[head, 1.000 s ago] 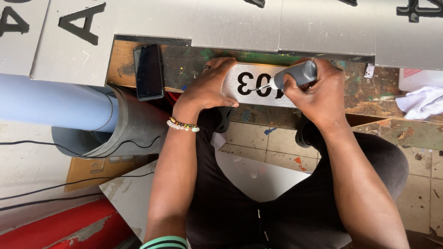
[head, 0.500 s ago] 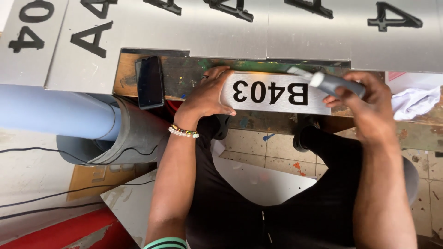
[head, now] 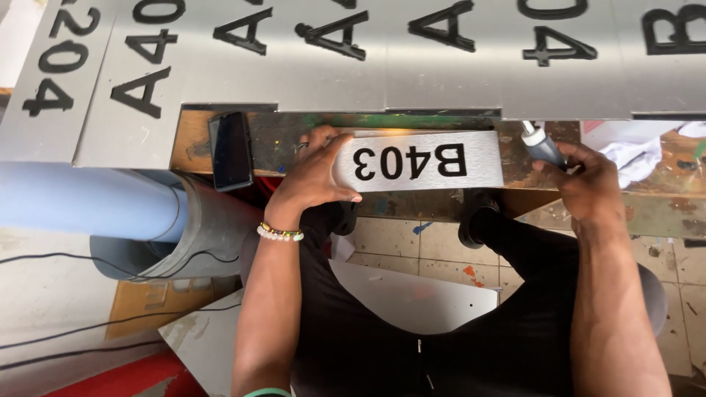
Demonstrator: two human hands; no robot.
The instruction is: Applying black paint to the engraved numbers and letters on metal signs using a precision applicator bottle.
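A small brushed-metal sign plate (head: 485, 162) with black raised characters lies on the paint-stained wooden bench (head: 279, 136). My left hand (head: 316, 176) rests on the plate's left end, fingers spread and pressing it down; a beaded bracelet (head: 279, 234) sits on that wrist. My right hand (head: 585, 184) is just right of the plate and grips a grey tube with a white nozzle (head: 540, 143), its tip pointing away from me.
Several larger metal sign plates (head: 368, 59) with black characters lie side by side beyond the bench. A black phone (head: 230, 151) lies left of my hand. A blue pipe (head: 81, 202) in a grey fitting is at left; white cloth (head: 632, 158) at right.
My right hand has carried the grey tube from over the plate's right end off to the right, uncovering the whole plate. My left hand stays on the plate's left end.
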